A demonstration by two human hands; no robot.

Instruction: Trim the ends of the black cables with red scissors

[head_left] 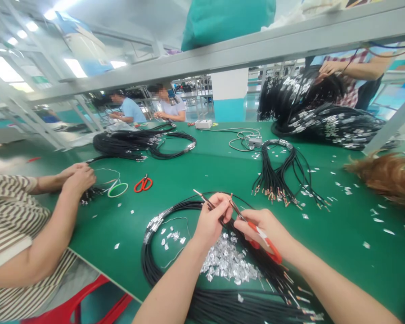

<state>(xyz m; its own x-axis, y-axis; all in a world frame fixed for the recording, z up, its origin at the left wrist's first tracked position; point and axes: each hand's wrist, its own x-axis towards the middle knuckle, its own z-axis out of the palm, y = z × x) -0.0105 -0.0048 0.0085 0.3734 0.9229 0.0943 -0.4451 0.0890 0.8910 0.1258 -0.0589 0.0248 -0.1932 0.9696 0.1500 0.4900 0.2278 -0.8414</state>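
Observation:
My left hand [213,218] is closed on the end of a black cable, whose pale tip [197,192] sticks out to the upper left. Red-handled scissors [268,243] are held in my right hand [261,225], their blades pointing up beside the left fingertips. A coiled bundle of black cables [147,256] curves below both hands, its stripped ends [290,283] fanning to the lower right. Inside the coil lies a heap of small silvery scraps [227,258].
On the green table [189,173] lie another cable bundle [270,166], red scissors [143,183], a coil [173,155] and scattered scraps. A person in stripes [16,225] works at left. Hair [388,180] shows at right. A metal shelf [222,54] crosses above.

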